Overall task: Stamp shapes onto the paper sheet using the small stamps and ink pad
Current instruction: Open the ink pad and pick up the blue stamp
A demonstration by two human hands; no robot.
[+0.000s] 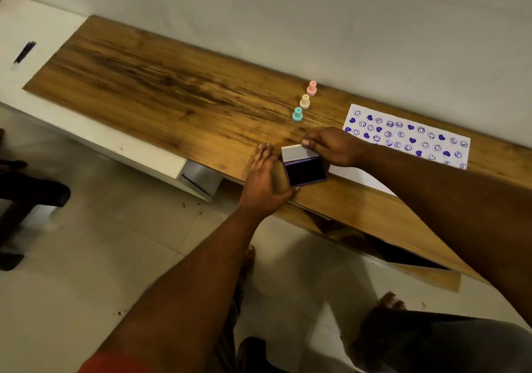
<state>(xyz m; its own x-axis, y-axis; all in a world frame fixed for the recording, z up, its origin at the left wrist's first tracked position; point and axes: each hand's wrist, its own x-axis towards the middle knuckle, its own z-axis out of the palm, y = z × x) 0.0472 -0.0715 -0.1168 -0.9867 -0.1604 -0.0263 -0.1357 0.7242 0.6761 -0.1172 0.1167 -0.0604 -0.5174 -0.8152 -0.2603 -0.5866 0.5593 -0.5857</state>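
The right hand [331, 146] and forearm [431, 179] hide part of the paper sheet [408, 139], which lies lengthwise along the table [144, 84]. That hand pinches the raised lid [296, 153] of the open ink pad [306, 172] at the table's front edge; the left hand [263, 179] lies flat, fingers together, against the pad's left side. Three stamps [304, 102] stand upright beyond.

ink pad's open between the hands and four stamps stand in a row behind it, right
Three, not four: the head view shows a teal stamp, cream stamp and pink stamp in the row. The ink pad is open between left hand and right hand.
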